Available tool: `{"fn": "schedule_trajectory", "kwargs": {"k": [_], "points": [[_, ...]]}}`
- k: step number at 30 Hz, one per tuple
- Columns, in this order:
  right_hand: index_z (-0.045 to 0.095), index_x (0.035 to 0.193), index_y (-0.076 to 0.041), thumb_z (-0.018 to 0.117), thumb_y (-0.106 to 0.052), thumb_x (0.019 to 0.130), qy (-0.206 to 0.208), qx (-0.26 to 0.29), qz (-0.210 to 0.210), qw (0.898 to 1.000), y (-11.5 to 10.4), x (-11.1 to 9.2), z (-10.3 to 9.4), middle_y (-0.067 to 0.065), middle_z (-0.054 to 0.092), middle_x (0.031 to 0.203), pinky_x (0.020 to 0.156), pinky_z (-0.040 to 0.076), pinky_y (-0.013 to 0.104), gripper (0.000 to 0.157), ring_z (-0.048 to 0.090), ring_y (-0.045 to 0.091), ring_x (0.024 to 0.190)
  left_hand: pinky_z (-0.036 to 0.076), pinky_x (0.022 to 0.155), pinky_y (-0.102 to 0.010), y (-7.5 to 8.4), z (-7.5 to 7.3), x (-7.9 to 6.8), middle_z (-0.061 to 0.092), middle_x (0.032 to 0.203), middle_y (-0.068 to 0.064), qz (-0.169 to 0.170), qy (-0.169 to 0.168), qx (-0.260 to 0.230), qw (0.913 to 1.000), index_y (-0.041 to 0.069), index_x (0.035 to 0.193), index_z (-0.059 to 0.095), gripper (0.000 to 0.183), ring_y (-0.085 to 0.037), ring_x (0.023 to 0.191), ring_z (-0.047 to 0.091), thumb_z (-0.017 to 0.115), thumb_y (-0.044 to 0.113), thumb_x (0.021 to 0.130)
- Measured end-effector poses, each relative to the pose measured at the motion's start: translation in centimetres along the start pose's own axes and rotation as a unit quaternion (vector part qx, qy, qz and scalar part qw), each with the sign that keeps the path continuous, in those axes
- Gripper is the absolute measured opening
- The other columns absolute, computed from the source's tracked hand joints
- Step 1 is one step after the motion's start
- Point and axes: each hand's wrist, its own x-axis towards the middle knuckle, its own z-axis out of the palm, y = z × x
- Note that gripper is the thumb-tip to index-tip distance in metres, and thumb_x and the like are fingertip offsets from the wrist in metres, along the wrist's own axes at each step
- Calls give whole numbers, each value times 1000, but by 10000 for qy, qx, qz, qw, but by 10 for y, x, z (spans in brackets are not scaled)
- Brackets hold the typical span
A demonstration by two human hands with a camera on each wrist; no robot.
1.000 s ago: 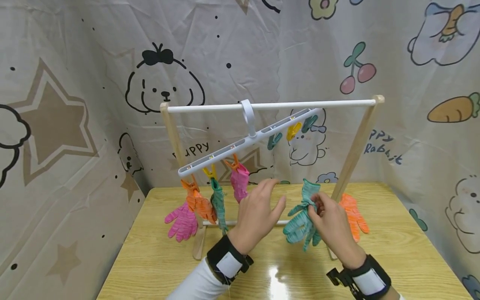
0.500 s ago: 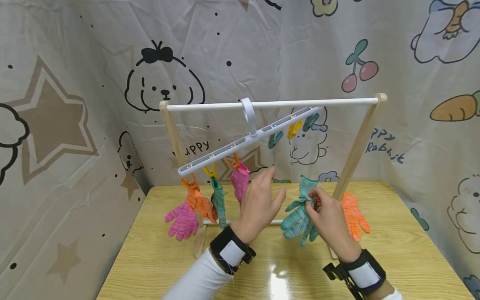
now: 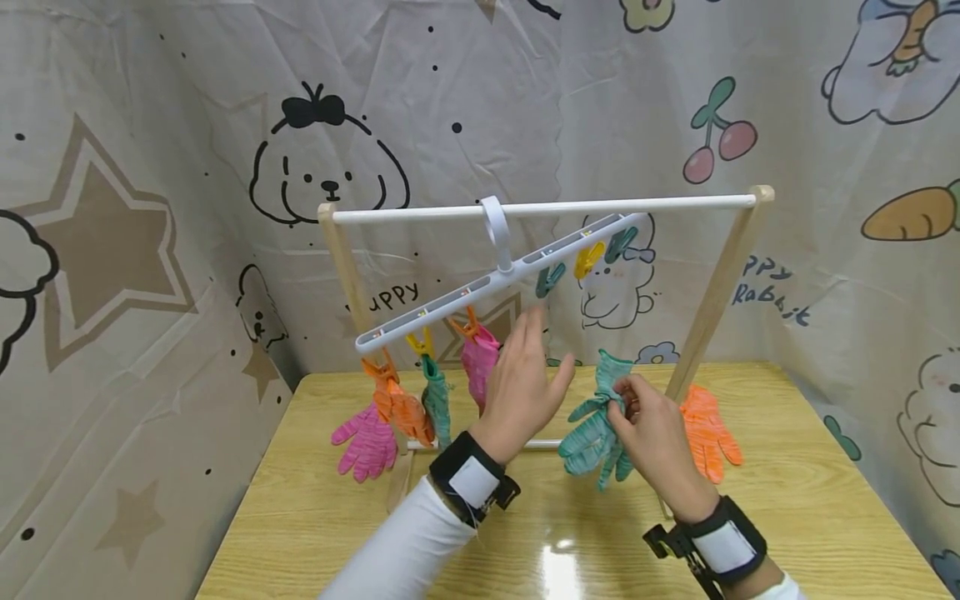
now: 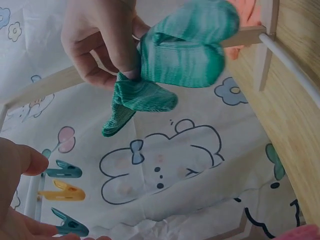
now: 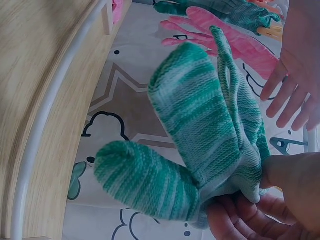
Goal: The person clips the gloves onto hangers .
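I take the step in hand to be hanging the loose green glove (image 3: 592, 442): my right hand (image 3: 660, 437) has it pinched between thumb and fingers just below the cuff, held above the counter (image 3: 600, 533) with the cuff upward and the glove's fingers dangling. My left hand (image 3: 523, 392) holds nothing, its fingers straight with the thumb well away from them, tips pointing up towards the nearer teal clip (image 3: 550, 281) but apart from it. As I judge it, the next move calls for squeezing that clip with my left and feeding the cuff flat into it with my right. A yellow clip (image 3: 589, 260) and a farther teal clip (image 3: 621, 243) also hang bare on the right half of the hanger (image 3: 504, 279). On the left half hang an orange glove (image 3: 405, 412), a second green glove (image 3: 437, 400) and a pink glove (image 3: 480, 358), this last partly behind my left hand and likely to get knocked. The hanger slants, left end lower in view, and is only hooked on the white bar (image 3: 637, 206), so it may swing if I tug. The right post (image 3: 711, 304) stands close past my right hand; one more pink glove (image 3: 365, 442) lies on the counter to the left and another orange glove (image 3: 711, 433) to the right
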Motion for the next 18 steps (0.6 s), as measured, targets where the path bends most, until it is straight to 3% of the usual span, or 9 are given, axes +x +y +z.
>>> {"fn": "schedule_trajectory", "kwargs": {"k": [10, 18], "points": [[64, 98, -1, 69, -1, 88, -27, -9, 38, 10000, -1, 2, -1, 8, 63, 74, 56, 45, 23, 12, 57, 14, 63, 42, 115, -44, 8, 2, 15, 29, 162, -28, -88, -19, -98, 9999, -7, 157, 19, 83, -36, 149, 36, 65, 28, 98], [64, 98, -2, 68, -1, 88, -34, 7, 14, 10000, 0, 3, -1, 8, 64, 75, 57, 46, 24, 11, 58, 14, 63, 39, 118, -41, 7, 8, 29, 26, 163, -28, -161, 181, -89, 9997, -9, 157, 18, 85, -37, 150, 34, 66, 26, 96]]}}
